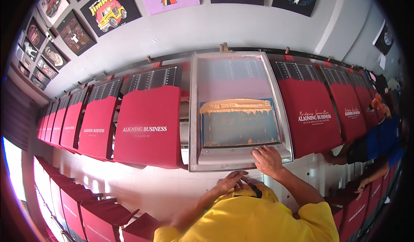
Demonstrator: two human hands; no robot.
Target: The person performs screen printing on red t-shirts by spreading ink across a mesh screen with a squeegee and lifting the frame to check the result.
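Screen frame (193,95) sits over a print station mid-row, red shirts on boards either side. Thick gold ink (236,105) is banked ragged across the far end of the stencil panel (241,129); grey bar (230,156) (probably the squeegee) lies at the near end.

Right hand (266,160): fingers bent over the bar's right end, can't tell if clamped or just resting. Left hand (233,181): off the frame, in front of the yellow shirt (248,214), fingers loosely drawn in, can't tell if holding anything.

My read: second-colour pass, between strokes. Left shirt (148,112) lacks the script that the right one (311,99) has. Next move calls for steady frame, bar square, even pressure.
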